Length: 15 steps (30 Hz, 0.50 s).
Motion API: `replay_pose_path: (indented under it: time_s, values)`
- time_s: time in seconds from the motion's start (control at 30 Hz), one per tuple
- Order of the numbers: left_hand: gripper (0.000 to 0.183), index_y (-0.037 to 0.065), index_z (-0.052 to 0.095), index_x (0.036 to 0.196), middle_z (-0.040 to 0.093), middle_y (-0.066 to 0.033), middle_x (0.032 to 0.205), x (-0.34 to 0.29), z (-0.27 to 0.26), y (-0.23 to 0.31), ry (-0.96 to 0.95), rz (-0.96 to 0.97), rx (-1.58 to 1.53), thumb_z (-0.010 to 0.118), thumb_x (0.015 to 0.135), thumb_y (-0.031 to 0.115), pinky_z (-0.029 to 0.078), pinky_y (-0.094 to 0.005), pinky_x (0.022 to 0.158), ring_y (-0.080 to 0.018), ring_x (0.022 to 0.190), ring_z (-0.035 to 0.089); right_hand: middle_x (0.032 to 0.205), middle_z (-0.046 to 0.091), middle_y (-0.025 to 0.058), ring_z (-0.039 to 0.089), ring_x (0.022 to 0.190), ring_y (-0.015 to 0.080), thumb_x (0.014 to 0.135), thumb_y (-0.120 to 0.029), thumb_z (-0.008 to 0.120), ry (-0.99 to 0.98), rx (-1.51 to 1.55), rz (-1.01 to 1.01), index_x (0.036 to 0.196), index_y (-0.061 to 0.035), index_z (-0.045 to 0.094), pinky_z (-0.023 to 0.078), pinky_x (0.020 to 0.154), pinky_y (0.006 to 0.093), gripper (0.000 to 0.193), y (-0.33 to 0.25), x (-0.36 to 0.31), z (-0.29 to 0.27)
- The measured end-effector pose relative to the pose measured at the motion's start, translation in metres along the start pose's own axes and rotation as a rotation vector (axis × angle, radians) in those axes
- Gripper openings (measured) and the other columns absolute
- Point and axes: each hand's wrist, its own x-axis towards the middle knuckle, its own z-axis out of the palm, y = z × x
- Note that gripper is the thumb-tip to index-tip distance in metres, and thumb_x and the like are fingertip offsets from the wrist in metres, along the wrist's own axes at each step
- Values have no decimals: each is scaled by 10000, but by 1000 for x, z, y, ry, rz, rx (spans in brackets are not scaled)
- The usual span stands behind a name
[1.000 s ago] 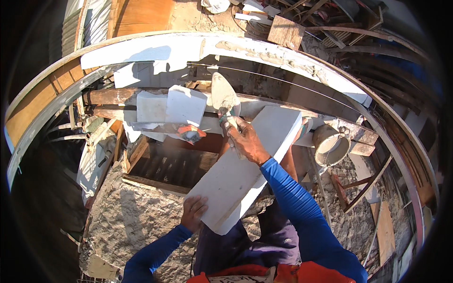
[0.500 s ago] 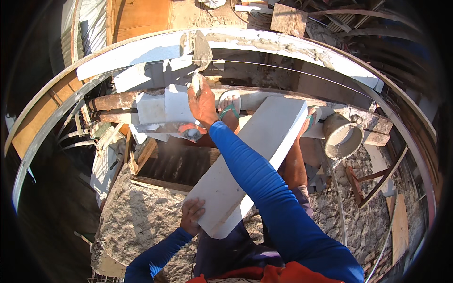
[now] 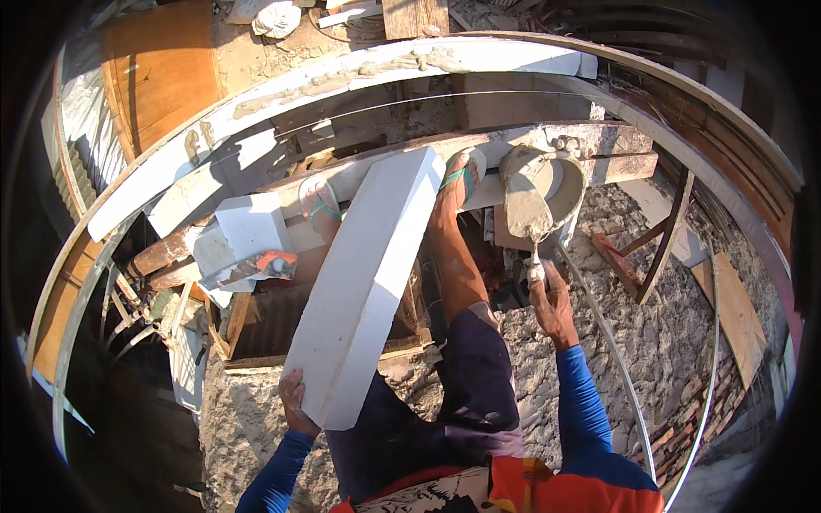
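Note:
My left hand (image 3: 295,400) grips the lower end of a long white block (image 3: 363,286), which slants up across my legs toward the wooden planks. In my right hand (image 3: 554,306) is a trowel (image 3: 527,209), held by its handle, its blade coated with grey mortar. The blade lies over the near left part of a round bucket (image 3: 575,193) and hides some of what is inside. Beyond the planks curves a row of white blocks (image 3: 513,56) with wet mortar (image 3: 342,79) along its top. A taut string (image 3: 385,104) runs along its near side.
My sandalled feet stand on wooden planks (image 3: 629,167). Smaller white blocks (image 3: 254,224) and a handsaw with an orange handle (image 3: 275,263) lie left of them. Rough masonry (image 3: 248,427) is below me, with a wooden frame (image 3: 654,248) at right and an orange-brown board (image 3: 162,73) far left.
My right hand has brought the trowel from the mortared block row back and right to the bucket. My left hand keeps hold of the long block. The view has shifted right.

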Motion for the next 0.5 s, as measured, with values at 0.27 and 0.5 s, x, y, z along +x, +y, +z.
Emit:
replay_pose_path:
  time_s: [0.27,0.5]
  values:
    - [680,135,381,1303,506,-201,1404,-5,-6,1,-52,-47,81,833,805,234,424,-540,1086,-402,1312,506,1053,702,314,655,1056,486,966,-450,623,281,-607,107,1192,-37,703,533,894,534,478,157,144,-53]
    - [510,94,398,1262,572,-276,1348,0,-7,36,3,-61,54,746,905,202,438,-586,1057,-452,1245,569,1130,720,278,713,1026,386,990,-272,634,79,-362,-26,1270,51,654,543,898,422,428,210,137,-82]
